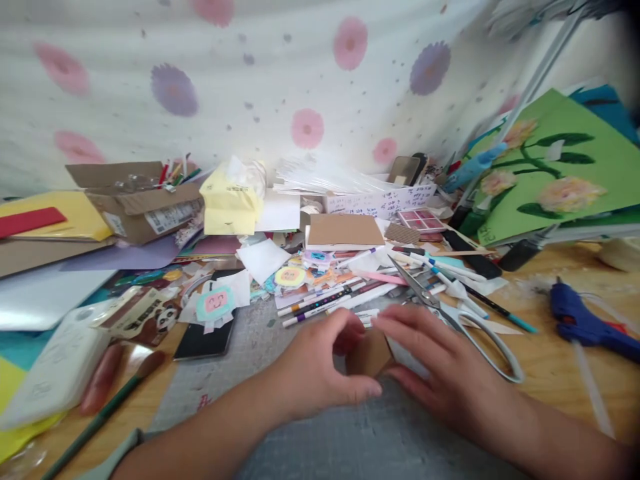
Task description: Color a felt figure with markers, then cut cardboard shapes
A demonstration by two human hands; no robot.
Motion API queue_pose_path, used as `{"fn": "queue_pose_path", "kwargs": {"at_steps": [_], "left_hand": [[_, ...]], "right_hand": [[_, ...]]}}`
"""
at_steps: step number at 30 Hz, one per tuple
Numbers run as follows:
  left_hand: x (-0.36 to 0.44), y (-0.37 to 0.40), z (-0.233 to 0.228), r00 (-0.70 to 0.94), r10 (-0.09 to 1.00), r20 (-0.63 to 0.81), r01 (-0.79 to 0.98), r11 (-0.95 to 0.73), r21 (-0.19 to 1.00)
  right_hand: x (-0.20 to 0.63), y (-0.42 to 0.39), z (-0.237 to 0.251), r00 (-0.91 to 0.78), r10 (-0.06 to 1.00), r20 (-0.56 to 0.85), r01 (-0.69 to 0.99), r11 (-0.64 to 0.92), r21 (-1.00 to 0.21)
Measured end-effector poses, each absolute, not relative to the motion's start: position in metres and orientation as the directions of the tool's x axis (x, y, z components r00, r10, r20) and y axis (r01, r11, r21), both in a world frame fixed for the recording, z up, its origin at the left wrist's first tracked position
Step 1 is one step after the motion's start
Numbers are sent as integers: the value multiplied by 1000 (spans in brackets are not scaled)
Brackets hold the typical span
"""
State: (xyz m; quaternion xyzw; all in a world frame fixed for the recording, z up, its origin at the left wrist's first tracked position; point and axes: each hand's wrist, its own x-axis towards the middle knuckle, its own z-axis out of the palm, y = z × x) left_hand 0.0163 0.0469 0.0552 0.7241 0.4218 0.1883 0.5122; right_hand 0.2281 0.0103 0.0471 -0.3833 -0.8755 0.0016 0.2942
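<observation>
- Brown cardboard, one small folded piece [369, 353], sits on the grey cutting mat [350, 440] between my two hands, at about 6 o'clock in the head view.
- My left hand [313, 370] curls round the piece from its 9 o'clock side, thumb along the near edge and fingers arched over the top; it is closed lightly on the cardboard.
- My right hand [440, 367] lies flatter at the piece's 3 o'clock side, fingers together and pressed against it; how firm the grip is I cannot tell.
- One pair of scissors [450, 313] with pale handles lies just beyond my right hand at 1 o'clock, blades shut and aimed toward 11 o'clock.
- One blue glue gun [585, 323] rests on the wooden table [555, 360] at 3 o'clock, well apart from both hands.
- Marker pens [330, 300] lie in a loose fan at 12 o'clock of the piece; I count about six, though the pile hides some.
- One dark phone [203, 340] lies at 9 o'clock, partly under paper cut-outs.
- One open cardboard box [143, 207] stands at 10 o'clock, with pens sticking out behind it.
- One green card with paper flowers [555, 167] leans at 2 o'clock; three blooms show on it.
- One flat brown card sheet [344, 230] lies at 12 o'clock, farther back.
</observation>
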Motion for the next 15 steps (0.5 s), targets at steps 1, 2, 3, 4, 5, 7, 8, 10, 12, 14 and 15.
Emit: {"fn": "queue_pose_path", "kwargs": {"at_steps": [1, 2, 3, 4, 5, 7, 8, 10, 12, 14, 15], "left_hand": [[17, 47, 53, 548, 824, -140, 370, -89, 925], [18, 48, 51, 530, 837, -136, 312, -44, 949], [19, 48, 50, 522, 840, -147, 243, 19, 970], [20, 47, 48, 524, 835, -166, 166, 91, 982], [21, 46, 48, 534, 825, -188, 90, 165, 982], [22, 44, 47, 566, 795, -217, -32, 285, 958], [22, 42, 47, 578, 784, -226, -68, 322, 944], [22, 40, 47, 597, 770, -226, -103, 353, 930], [22, 38, 45, 616, 759, -211, -127, 361, 924], [22, 37, 43, 635, 749, -187, -159, 364, 918], [22, 36, 42, 645, 743, -181, -173, 372, 912]], "right_hand": [[229, 11, 42, -470, 723, 507, 692, 658, -296], [229, 12, 38, -433, 757, 490, 703, 623, -341], [229, 12, 35, -420, 776, 471, 707, 605, -366], [228, 11, 33, -428, 783, 451, 705, 601, -377], [226, 11, 32, -444, 783, 436, 700, 607, -377], [222, 8, 33, -462, 775, 431, 690, 619, -375], [221, 7, 35, -460, 772, 438, 685, 622, -378], [217, 5, 38, -443, 768, 463, 679, 624, -386], [215, 3, 41, -435, 765, 475, 670, 627, -398], [213, 2, 44, -445, 763, 469, 652, 635, -413], [212, 2, 45, -453, 760, 466, 642, 641, -422]]}}
